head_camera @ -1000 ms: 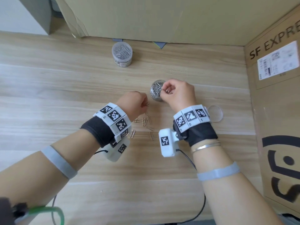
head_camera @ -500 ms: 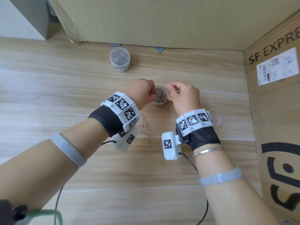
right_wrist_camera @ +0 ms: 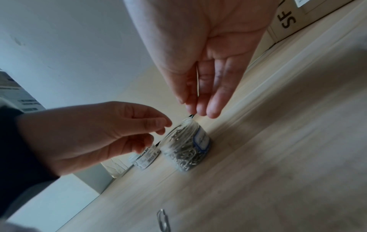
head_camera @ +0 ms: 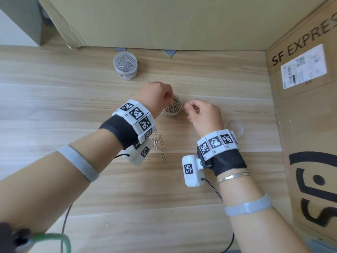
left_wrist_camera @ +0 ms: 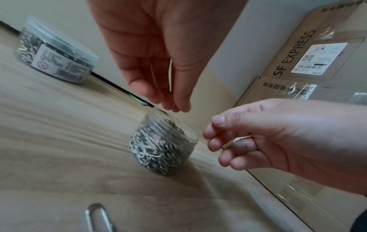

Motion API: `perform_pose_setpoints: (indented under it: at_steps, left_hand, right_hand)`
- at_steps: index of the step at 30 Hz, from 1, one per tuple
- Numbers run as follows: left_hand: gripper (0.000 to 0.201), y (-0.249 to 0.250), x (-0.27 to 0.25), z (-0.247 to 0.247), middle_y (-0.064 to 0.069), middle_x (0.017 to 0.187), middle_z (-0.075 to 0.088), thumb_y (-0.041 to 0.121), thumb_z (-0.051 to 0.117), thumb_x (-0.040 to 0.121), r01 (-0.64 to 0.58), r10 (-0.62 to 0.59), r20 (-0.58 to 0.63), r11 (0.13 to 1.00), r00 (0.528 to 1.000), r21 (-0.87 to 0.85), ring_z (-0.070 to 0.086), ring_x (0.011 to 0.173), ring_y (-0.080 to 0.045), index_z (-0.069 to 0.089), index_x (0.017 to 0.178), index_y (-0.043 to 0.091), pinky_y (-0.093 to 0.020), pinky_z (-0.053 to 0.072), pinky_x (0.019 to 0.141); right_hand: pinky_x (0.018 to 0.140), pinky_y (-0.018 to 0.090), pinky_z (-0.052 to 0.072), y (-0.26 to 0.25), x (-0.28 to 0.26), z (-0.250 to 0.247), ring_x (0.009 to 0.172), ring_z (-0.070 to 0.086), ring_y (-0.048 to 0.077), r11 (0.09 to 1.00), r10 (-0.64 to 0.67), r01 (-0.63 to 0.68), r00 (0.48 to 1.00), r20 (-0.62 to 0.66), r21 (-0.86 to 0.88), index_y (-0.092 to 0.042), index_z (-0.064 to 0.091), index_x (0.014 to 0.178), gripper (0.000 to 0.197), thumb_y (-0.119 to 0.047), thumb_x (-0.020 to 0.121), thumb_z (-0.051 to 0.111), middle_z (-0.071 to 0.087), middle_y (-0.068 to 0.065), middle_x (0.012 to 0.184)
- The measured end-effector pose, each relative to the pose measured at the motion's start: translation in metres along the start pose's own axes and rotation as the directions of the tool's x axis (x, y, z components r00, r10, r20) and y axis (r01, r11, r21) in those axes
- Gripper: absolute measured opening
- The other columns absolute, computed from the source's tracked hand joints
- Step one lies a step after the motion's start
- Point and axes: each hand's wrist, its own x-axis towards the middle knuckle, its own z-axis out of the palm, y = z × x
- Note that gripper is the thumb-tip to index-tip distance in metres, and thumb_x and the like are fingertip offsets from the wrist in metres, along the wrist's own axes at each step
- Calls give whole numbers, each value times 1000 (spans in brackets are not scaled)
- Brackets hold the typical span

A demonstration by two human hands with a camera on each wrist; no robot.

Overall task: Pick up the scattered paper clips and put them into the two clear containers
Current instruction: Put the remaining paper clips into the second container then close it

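Note:
An open clear container (head_camera: 173, 111) full of paper clips stands mid-table. My left hand (head_camera: 168, 100) hovers right over its mouth; in the left wrist view the fingertips (left_wrist_camera: 174, 108) are bunched together and point down, and no clip shows between them. My right hand (head_camera: 187, 110) hangs just right of the container with loosely curled fingers (left_wrist_camera: 208, 133) that hold nothing. Several loose paper clips (head_camera: 158, 143) lie under my left wrist. A second, lidded container (head_camera: 125, 65) of clips stands further back.
A round clear lid (head_camera: 237, 127) lies on the table right of my right wrist. A tall SF Express cardboard box (head_camera: 306, 106) walls off the right side, and a cardboard sheet (head_camera: 164, 21) closes the back. Wrist camera cables trail toward me.
My left hand rose from the loose clips and moved over the open container. My right hand left the container's mouth and drew back to the right.

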Motion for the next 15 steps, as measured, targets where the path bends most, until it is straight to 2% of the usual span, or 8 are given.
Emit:
perform_pose_setpoints:
  at_steps: [3, 7, 11, 13, 15]
  left_hand:
    - [13, -9, -10, -2, -12, 98, 64, 15, 56, 87, 12, -12, -60, 1000, 998, -9, 47, 76, -19, 61, 97, 8, -28, 37, 69]
    - [15, -25, -27, -1, -11, 101, 63, 12, 53, 89, 36, -41, 75, 997, 996, 71, 52, 81, -22, 62, 101, 10, -29, 40, 71]
    - [22, -38, -48, 7, -5, 106, 58, 15, 51, 91, 31, -55, 226, 994, 973, 109, 56, 94, -22, 63, 109, 17, -24, 36, 74]
    - [21, -44, -59, 12, -5, 107, 58, 19, 57, 88, 37, -61, 226, 993, 972, 109, 58, 97, -23, 63, 109, 18, -23, 37, 75]
    - [23, -47, -68, 15, -8, 107, 59, 20, 62, 85, 33, -49, 220, 996, 974, 79, 59, 95, -26, 64, 107, 16, -28, 43, 79]
  right_hand:
    - [82, 34, 55, -5, -9, 8, 82, 68, 18, 999, -41, 46, 990, 135, -28, -17, 73, 92, 16, -25, 88, 59, 75, 1, 87]
    - [86, 24, 50, -10, -22, 29, 91, 66, 15, 990, -88, 114, 960, 266, -85, -21, 72, 105, 21, -22, 87, 62, 72, -1, 105]
    - [94, 36, 47, -14, -31, 48, 104, 61, 24, 967, -136, 195, 940, 314, -163, -17, 65, 118, 32, -12, 88, 58, 63, 4, 119]
    - [95, 36, 46, -15, -36, 53, 106, 59, 24, 963, -143, 208, 936, 323, -174, -16, 65, 118, 33, -7, 87, 55, 62, 5, 118]
    - [92, 34, 46, -14, -42, 56, 101, 60, 24, 967, -144, 202, 935, 324, -154, -15, 68, 114, 33, -4, 86, 54, 63, 6, 113]
